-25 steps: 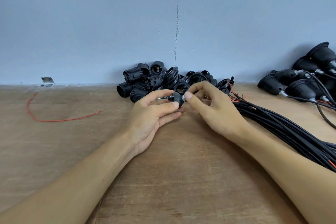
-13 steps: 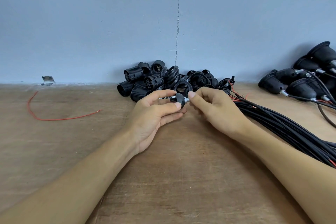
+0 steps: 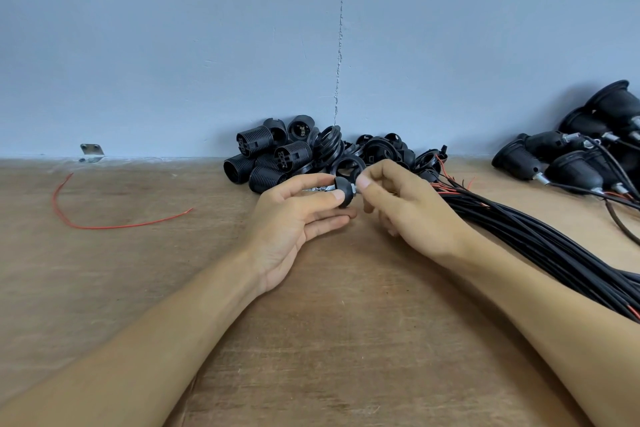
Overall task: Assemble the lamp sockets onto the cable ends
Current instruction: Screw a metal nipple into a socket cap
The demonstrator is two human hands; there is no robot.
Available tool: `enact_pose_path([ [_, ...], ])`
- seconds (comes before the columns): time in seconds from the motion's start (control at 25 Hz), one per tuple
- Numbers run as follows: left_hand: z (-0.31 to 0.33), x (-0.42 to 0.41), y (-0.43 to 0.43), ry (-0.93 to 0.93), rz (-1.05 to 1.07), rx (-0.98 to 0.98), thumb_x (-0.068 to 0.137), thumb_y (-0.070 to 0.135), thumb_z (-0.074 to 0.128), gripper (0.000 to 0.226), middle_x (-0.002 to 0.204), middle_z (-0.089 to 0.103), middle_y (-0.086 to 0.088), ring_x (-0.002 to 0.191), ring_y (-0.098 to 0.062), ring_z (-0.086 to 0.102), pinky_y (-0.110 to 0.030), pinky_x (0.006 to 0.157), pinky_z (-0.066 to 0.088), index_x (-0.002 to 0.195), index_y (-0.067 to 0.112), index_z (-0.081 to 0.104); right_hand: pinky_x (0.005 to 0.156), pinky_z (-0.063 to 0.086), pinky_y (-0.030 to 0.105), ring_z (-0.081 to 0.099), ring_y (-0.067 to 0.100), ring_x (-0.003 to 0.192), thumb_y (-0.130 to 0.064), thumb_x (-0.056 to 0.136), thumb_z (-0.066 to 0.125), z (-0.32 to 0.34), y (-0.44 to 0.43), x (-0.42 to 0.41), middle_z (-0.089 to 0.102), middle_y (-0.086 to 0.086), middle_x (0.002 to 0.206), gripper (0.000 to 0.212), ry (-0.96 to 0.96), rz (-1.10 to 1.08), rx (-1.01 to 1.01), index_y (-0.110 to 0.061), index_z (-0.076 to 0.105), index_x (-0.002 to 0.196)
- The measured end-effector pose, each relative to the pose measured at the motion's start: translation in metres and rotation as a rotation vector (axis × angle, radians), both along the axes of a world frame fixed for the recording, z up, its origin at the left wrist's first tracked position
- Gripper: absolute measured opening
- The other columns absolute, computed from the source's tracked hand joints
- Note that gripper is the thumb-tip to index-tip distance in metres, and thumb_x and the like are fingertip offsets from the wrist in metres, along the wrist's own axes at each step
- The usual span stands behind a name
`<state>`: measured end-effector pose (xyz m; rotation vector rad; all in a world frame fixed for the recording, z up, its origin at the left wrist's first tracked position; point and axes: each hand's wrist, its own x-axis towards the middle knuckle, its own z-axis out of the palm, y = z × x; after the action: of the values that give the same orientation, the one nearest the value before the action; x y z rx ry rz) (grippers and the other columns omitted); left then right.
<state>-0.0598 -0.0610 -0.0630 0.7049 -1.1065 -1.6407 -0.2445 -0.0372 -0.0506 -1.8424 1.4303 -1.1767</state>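
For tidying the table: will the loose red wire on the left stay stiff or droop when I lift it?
The red wire is thin and lies in a loose curve, so it probably droops. Being so thin, it is likely very light.

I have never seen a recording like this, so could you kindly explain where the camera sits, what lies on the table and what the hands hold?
There is no machine here, only a person's two bare hands. The single picture comes from a camera worn on the person's head, looking forward and down.

The left hand pinches a small black cap between thumb and fingers. The right hand pinches a little metal tip that sticks out of the cap.

On the wooden table a pile of black socket parts lies against the wall. A bundle of black cables runs off to the right, and finished sockets already on cables lie at the far right. A loose red wire lies on the left.
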Motion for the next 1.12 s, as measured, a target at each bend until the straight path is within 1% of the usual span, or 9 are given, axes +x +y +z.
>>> enact_pose_path([
  [0.08,0.001,0.001,0.0,0.006,0.0,0.011,0.073,0.008,0.078,0.039,0.099,0.077,-0.019,0.092,-0.038,0.076,-0.031,0.074,0.062,0.111,0.002,0.071,0.059,0.037,0.011,0.049,-0.002,0.056,-0.033,0.1,0.056,-0.001,0.0,0.0,0.06,-0.013,0.07,0.018,0.023,0.033,-0.015,-0.02,0.061,0.089],
  [0.2,0.001,0.002,0.0,0.008,-0.012,0.02,0.074,0.01,0.077,0.034,0.096,0.078,-0.019,0.094,-0.038,0.076,-0.031,0.075,0.062,0.106,0.002,0.072,0.059,0.036,0.016,0.043,0.0,0.055,-0.04,0.101,0.051,-0.001,0.0,0.002,0.055,-0.012,0.062,0.036,0.125,0.022,-0.03,-0.015,0.059,0.077],
  [0.32,0.002,0.002,0.0,-0.008,-0.03,0.019,0.074,0.012,0.077,0.037,0.095,0.078,-0.017,0.091,-0.036,0.077,-0.031,0.074,0.062,0.109,0.002,0.07,0.057,0.035,0.017,0.041,0.003,0.054,-0.039,0.103,0.048,-0.001,0.001,0.001,0.052,-0.009,0.06,0.041,0.074,0.056,-0.011,-0.015,0.055,0.071],
  [0.48,0.004,0.001,0.003,-0.105,-0.057,-0.017,0.075,0.027,0.077,0.017,0.081,0.073,-0.012,0.076,-0.03,0.075,-0.03,0.066,0.061,0.083,0.013,0.081,0.058,0.036,0.02,0.043,0.004,0.055,-0.04,0.102,0.05,0.0,0.001,0.001,0.054,-0.009,0.064,0.033,0.046,0.049,-0.037,-0.019,0.059,0.078],
  [0.64,0.005,-0.001,0.006,-0.218,-0.068,-0.067,0.077,0.041,0.074,0.024,0.075,0.072,-0.01,0.065,-0.025,0.072,-0.028,0.058,0.059,0.074,0.018,0.082,0.06,0.036,0.022,0.042,0.005,0.056,-0.038,0.103,0.05,0.0,0.003,0.004,0.052,-0.009,0.066,0.03,0.031,0.031,-0.057,-0.024,0.054,0.076],
  [0.8,0.005,-0.001,0.006,-0.214,-0.081,-0.091,0.075,0.044,0.076,0.03,0.083,0.074,-0.012,0.066,-0.022,0.07,-0.027,0.062,0.059,0.08,0.016,0.082,0.058,0.034,0.014,0.042,0.001,0.057,-0.036,0.103,0.05,0.001,0.004,0.007,0.049,-0.019,0.058,0.031,0.076,-0.01,-0.124,-0.025,0.052,0.074],
  [0.96,0.001,-0.001,0.007,-0.186,-0.062,-0.119,0.073,0.027,0.083,0.02,0.085,0.075,-0.007,0.069,-0.02,0.07,-0.025,0.064,0.058,0.089,0.016,0.081,0.056,0.032,0.019,0.037,0.004,0.056,-0.036,0.105,0.045,0.0,0.004,0.008,0.043,-0.011,0.058,0.041,0.183,-0.052,-0.14,-0.012,0.048,0.072],
  [1.04,-0.002,-0.003,0.009,-0.243,-0.014,-0.201,0.077,0.006,0.085,0.031,0.09,0.077,-0.004,0.07,-0.019,0.071,-0.023,0.067,0.057,0.104,0.018,0.078,0.053,0.027,0.023,0.031,0.006,0.053,-0.039,0.105,0.043,0.0,0.003,0.008,0.035,-0.008,0.057,0.047,0.205,-0.084,-0.097,-0.014,0.038,0.065],
  [1.12,-0.005,-0.004,0.01,-0.346,0.041,-0.314,0.079,-0.003,0.082,0.042,0.093,0.078,0.004,0.071,-0.013,0.073,-0.017,0.07,0.055,0.107,0.028,0.076,0.05,0.023,0.024,0.027,0.007,0.048,-0.044,0.104,0.041,0.0,0.001,0.009,0.03,-0.007,0.053,0.052,0.186,-0.12,-0.027,-0.016,0.033,0.061],
])
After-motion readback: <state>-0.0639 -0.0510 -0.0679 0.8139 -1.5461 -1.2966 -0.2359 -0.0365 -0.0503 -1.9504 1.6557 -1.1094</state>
